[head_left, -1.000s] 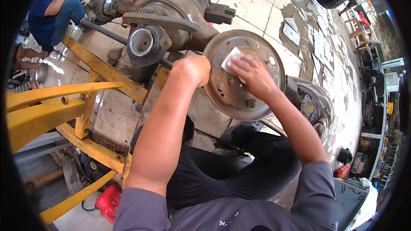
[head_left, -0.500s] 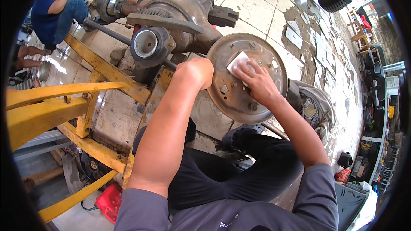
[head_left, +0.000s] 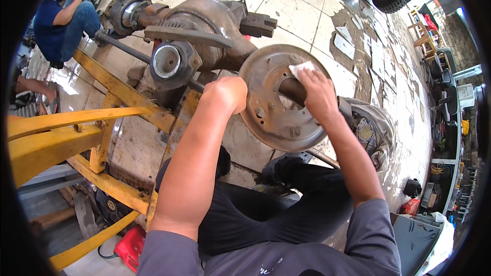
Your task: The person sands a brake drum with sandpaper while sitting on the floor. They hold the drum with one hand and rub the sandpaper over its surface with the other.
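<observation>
A round, rust-brown brake backing plate [head_left: 255,92] stands tilted before me, pierced by a large central hole and several small ones. My left hand [head_left: 226,94] is closed at its left rim; the fingers are mostly hidden behind the fist. With its fingers pressed together, my right hand [head_left: 319,94] holds a small white folded cloth or sheet [head_left: 302,68] against the plate's upper right face. Just left of the plate lies a heavy axle housing [head_left: 204,13] with a toothed ring and a round metal hub [head_left: 167,62].
A yellow steel frame [head_left: 56,140] fills the left side. A red plastic container [head_left: 130,248] rests at lower left. Grey cloth [head_left: 376,128] bunches right of the plate. Another person [head_left: 64,23] crouches at upper left. Broken tiles [head_left: 345,46] and cluttered shelves [head_left: 455,138] line the right.
My right hand has slid the white piece up and slightly right across the plate, uncovering the central hole. My left hand keeps its place at the rim. The view has shifted slightly.
</observation>
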The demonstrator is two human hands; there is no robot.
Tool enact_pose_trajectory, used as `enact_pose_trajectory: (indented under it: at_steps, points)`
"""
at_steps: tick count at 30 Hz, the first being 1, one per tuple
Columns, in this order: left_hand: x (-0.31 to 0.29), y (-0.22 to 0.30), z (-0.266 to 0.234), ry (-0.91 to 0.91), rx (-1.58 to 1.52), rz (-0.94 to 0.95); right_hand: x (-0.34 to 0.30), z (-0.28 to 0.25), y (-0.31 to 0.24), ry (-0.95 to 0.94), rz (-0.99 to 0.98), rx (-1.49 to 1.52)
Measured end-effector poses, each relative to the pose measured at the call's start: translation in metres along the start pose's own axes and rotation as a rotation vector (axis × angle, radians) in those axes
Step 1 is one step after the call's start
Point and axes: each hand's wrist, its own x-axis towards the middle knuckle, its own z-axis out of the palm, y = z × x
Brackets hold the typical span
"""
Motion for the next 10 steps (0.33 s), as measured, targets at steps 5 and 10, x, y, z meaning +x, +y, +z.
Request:
enact_pose_trajectory:
  at_steps: [5, 10]
  points:
    - [-0.005, 0.002, -0.003, -0.028, -0.017, -0.041, -0.005, 0.014, -0.030, -0.055, -0.286, 0.152]
    - [0.008, -0.001, 0.002, -0.009, 0.034, -0.031, 0.008, 0.028, -0.011, -0.011, -0.169, 0.066]
